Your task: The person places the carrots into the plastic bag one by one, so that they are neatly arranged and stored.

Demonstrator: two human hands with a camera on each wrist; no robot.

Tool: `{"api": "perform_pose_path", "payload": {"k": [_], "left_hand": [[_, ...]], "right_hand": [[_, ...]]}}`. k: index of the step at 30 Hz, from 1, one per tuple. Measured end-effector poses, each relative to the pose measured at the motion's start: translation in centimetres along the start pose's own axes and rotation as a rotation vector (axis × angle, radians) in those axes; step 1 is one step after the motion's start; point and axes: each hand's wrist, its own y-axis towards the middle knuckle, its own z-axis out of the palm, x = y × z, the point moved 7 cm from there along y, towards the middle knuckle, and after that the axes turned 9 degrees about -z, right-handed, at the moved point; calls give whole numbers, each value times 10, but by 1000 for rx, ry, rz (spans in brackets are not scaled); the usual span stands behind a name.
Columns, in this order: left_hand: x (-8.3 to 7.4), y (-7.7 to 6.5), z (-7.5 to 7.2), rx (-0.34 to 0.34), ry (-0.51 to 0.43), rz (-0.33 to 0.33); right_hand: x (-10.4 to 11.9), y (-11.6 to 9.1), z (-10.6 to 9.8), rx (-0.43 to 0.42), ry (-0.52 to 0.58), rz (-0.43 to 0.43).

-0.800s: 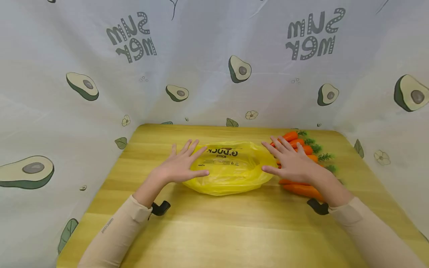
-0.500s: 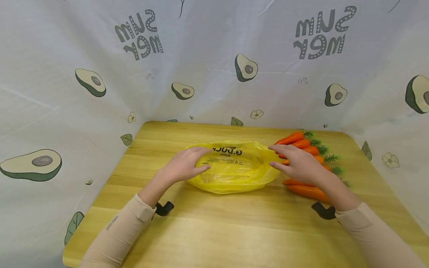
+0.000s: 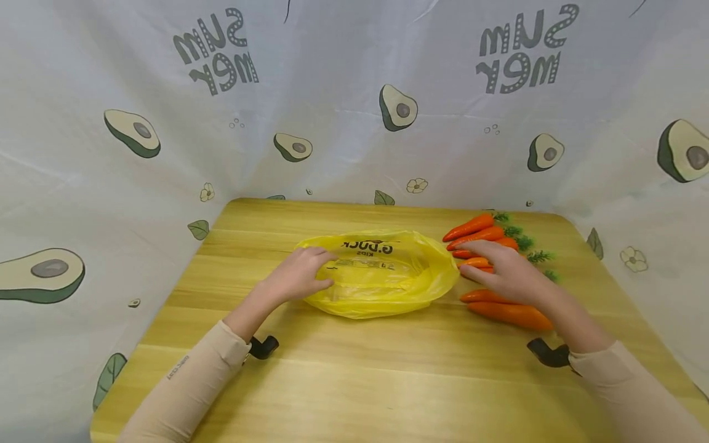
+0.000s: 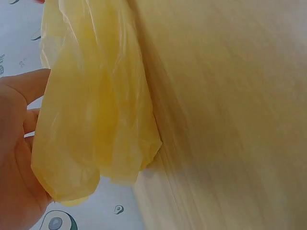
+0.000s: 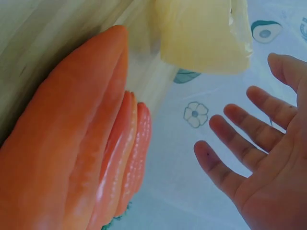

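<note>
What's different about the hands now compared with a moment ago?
The right hand moved right, away from the yellow bag's opening; the left hand eased slightly left, its fingers less splayed. Nothing was visibly gripped or released. Bag and carrots stayed put.

Right hand [image 5: 271, 175], fingers spread, is hovering apart from orange carrots [image 5: 67, 129]; yellow bag [image 5: 206, 38] is sitting near their tips.
</note>
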Motion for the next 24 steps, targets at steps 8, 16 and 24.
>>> {"api": "perform_pose_path", "payload": {"k": [8,16,24], "left_hand": [[12,-7,-6,-71,26,-14],[20,-11,1,-16,47,-33],[25,-10,13,80,58,-69]], "right_hand": [[-4,-13,-7,-20,-18,-4],[-11,-27,-6,-27,-16,-8],[-19,-40,-7,3,10,23]]}}
